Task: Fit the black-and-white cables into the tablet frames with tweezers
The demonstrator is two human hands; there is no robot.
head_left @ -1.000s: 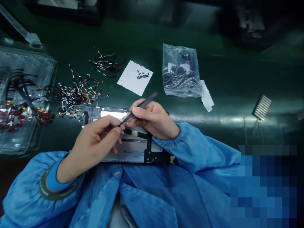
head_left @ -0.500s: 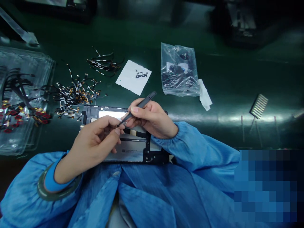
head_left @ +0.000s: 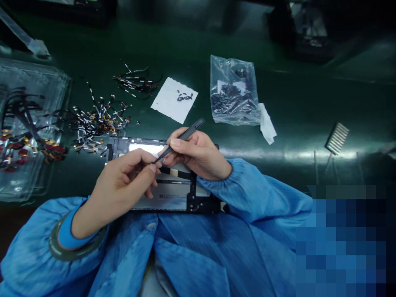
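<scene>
Dark tweezers (head_left: 185,135) are pinched in my right hand (head_left: 201,154), slanting down to the left. Their tip meets the thumb and forefinger of my left hand (head_left: 123,179), which are pressed together. Whatever lies between those fingertips is too small and covered to name. Below both hands lies an opened tablet-like device (head_left: 206,204) with a black frame and a large silver battery (head_left: 173,198). My hands hide its middle and part of its left side.
Piled flex cables (head_left: 99,121) lie left of the device, with a smaller bunch (head_left: 136,84) behind. Clear plastic trays (head_left: 37,187) hold more cables. White paper (head_left: 163,101) carries small black pieces (head_left: 185,97). A clear bag (head_left: 233,109) of dark parts and a ridged block (head_left: 337,138) sit rightward.
Both hands and the tweezers stay almost in place, the tweezers' tip still at my left fingertips. The view has shifted only slightly.
</scene>
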